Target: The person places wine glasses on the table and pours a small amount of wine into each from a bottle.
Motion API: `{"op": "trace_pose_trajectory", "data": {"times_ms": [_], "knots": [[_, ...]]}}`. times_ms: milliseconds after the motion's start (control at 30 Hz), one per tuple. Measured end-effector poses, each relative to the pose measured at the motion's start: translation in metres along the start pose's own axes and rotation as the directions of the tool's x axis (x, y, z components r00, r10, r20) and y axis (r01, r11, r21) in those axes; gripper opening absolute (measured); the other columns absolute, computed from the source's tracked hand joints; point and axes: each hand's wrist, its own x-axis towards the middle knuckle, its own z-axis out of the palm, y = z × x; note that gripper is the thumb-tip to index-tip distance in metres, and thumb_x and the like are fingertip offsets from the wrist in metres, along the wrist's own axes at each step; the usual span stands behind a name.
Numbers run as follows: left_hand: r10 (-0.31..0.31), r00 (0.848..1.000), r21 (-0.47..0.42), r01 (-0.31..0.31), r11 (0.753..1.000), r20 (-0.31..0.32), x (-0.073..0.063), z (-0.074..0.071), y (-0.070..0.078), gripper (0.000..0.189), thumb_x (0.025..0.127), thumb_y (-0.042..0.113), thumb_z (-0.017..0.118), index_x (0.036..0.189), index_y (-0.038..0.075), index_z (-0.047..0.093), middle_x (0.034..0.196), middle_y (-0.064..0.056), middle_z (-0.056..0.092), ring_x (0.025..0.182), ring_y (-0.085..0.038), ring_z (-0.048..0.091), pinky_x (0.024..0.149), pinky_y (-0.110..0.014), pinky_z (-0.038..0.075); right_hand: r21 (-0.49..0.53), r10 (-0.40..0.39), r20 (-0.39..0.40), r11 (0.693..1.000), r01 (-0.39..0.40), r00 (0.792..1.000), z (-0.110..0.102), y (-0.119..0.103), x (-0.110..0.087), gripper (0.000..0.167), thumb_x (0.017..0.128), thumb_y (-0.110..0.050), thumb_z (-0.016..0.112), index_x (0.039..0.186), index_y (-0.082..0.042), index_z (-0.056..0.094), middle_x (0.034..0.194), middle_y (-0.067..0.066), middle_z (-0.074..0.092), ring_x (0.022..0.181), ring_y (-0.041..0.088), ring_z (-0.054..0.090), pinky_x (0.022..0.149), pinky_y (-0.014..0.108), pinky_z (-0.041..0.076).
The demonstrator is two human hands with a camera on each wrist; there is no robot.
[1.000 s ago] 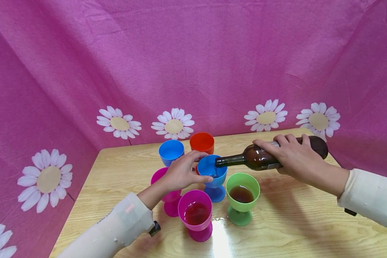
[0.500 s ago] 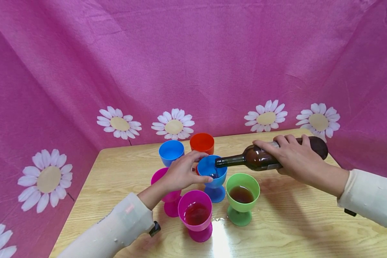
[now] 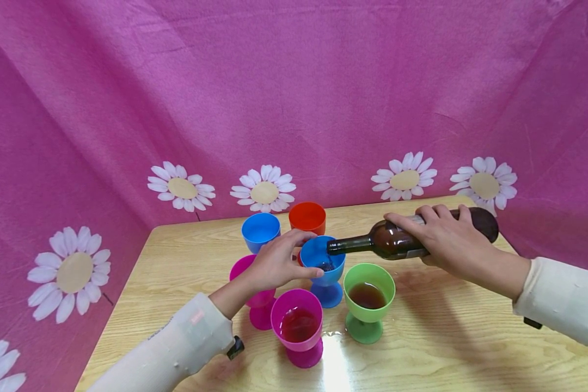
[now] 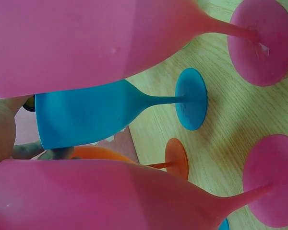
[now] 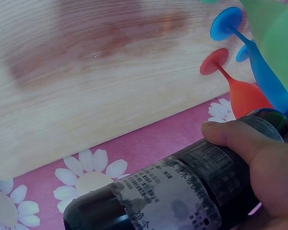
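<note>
Two hands engaged: left hand (image 3: pixel 281 262) holds nearer blue cup (image 3: pixel 330 279) upright by its rim, far-left of green cup (image 3: pixel 372 314); right hand (image 3: pixel 453 237) grips tilted bottle (image 3: pixel 394 239), mouth over bowl; slow, even tilt should limit splashing.

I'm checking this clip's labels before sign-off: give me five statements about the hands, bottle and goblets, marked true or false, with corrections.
1. The right hand grips the dark bottle. True.
2. The left hand holds nothing. False: it holds the nearer blue goblet.
3. The green goblet contains brownish liquid. True.
4. The dark bottle is tilted over the green goblet. False: it is tilted over the nearer blue goblet.
5. The orange-red goblet lies on its side. False: it stands upright, behind the nearer blue goblet.
</note>
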Motion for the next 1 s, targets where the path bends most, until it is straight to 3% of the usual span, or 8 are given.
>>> {"op": "trace_pose_trajectory", "data": {"times_ms": [1000], "knots": [[-0.011,1.0,-0.016,0.011,1.0,0.007,0.0,-0.0004,-0.0005,0.078,0.081,0.039,0.088,0.148,0.018,0.054,0.14,0.001,0.059,0.126,-0.022,0.057,0.088,-0.041,0.058,0.001,0.008,0.011,1.0,-0.008,1.0,0.0002,-0.0007,0.0002,0.103,0.064,-0.02,0.097,0.15,-0.033,0.043,0.112,0.018,0.061,0.097,0.043,0.061,0.078,0.074,0.041]]}}
